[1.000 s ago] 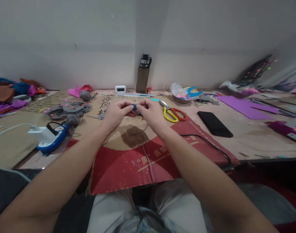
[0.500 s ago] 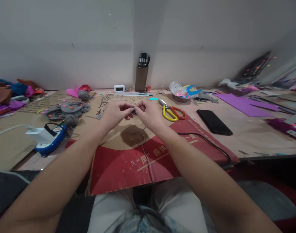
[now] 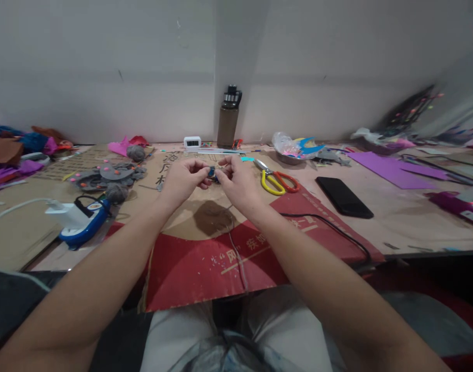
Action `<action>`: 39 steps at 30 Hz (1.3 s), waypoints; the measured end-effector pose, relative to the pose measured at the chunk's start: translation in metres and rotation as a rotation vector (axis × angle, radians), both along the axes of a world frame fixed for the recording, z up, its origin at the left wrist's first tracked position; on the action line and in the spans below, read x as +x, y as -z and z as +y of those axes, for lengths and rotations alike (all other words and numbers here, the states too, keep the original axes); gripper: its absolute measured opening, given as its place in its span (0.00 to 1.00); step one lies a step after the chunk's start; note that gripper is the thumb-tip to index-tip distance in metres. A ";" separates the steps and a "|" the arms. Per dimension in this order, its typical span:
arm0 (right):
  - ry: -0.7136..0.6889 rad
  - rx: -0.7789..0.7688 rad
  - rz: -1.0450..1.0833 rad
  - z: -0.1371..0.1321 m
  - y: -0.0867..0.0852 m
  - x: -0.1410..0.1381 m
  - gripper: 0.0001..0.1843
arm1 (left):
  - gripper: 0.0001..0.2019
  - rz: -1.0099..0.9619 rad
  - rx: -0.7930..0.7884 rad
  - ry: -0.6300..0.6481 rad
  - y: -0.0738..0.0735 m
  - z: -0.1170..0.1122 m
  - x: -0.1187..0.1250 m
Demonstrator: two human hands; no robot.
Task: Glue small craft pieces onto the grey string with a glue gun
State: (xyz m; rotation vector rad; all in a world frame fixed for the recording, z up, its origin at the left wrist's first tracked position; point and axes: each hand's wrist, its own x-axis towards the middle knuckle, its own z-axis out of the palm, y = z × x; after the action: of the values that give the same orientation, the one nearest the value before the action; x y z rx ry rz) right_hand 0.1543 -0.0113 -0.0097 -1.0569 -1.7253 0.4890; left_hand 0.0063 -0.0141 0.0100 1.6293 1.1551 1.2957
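My left hand [image 3: 188,178] pinches a small dark blue piece [image 3: 212,172] between thumb and forefinger, above the cardboard. Close beside it on the right, my right hand [image 3: 236,178] has its thumb and fingers bent around the same spot; its fingertips seem to touch the piece. What the piece is I cannot make out. A thin grey yarn [image 3: 236,248] trails from below my right hand over the red part of the cardboard [image 3: 174,274] toward my lap. Yellow-and-red-handled scissors [image 3: 277,181] lie just right of my right hand.
A black phone [image 3: 344,196] and purple sheets [image 3: 391,169] lie to the right. Behind my hands stand a bottle [image 3: 228,124] and a small white clock [image 3: 192,142]. Grey pieces with coloured dots [image 3: 106,176] and a blue power strip [image 3: 85,227] are on the left. A black cable [image 3: 329,222] crosses the cardboard.
My fingers have parted slightly, so more of the blue piece shows between them. The right fingers have lifted and opened a little. The view has shifted slightly.
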 end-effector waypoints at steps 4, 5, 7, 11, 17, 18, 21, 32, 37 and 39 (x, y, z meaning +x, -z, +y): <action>0.030 0.012 -0.049 -0.003 -0.004 0.002 0.05 | 0.05 0.034 -0.007 0.022 -0.002 -0.003 0.002; 0.034 0.020 -0.054 -0.003 -0.005 0.002 0.06 | 0.04 0.034 -0.014 0.025 -0.002 -0.003 0.003; 0.038 0.021 -0.050 -0.003 -0.005 0.003 0.07 | 0.05 0.030 -0.031 0.039 -0.001 -0.003 0.002; 0.032 -0.006 -0.024 -0.001 -0.004 0.004 0.07 | 0.07 0.016 -0.038 0.042 0.002 0.002 -0.001; -0.122 0.073 -0.166 0.001 0.003 -0.001 0.10 | 0.06 -0.112 0.009 -0.158 0.005 0.013 -0.010; -0.173 0.085 -0.208 0.000 0.005 -0.003 0.10 | 0.06 -0.131 0.004 -0.173 0.004 0.014 -0.012; -0.298 0.101 -0.347 -0.004 0.012 -0.010 0.11 | 0.07 -0.214 -0.081 -0.135 0.003 0.015 -0.014; 0.158 0.002 -0.514 0.012 -0.003 0.023 0.16 | 0.08 -0.264 -0.069 -0.089 0.002 0.014 -0.018; 0.316 -0.318 -0.644 0.023 0.006 0.040 0.13 | 0.09 -0.311 -0.034 -0.156 -0.001 0.012 -0.018; 0.245 -0.396 -0.656 0.025 0.012 0.039 0.10 | 0.08 -0.325 -0.029 -0.164 -0.003 0.011 -0.018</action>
State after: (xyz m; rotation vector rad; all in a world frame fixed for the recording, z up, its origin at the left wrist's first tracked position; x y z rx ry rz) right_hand 0.1929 0.0132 -0.0220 -1.8409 -2.0613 0.3518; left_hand -0.0116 -0.0029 0.0127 1.2641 1.1160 1.5727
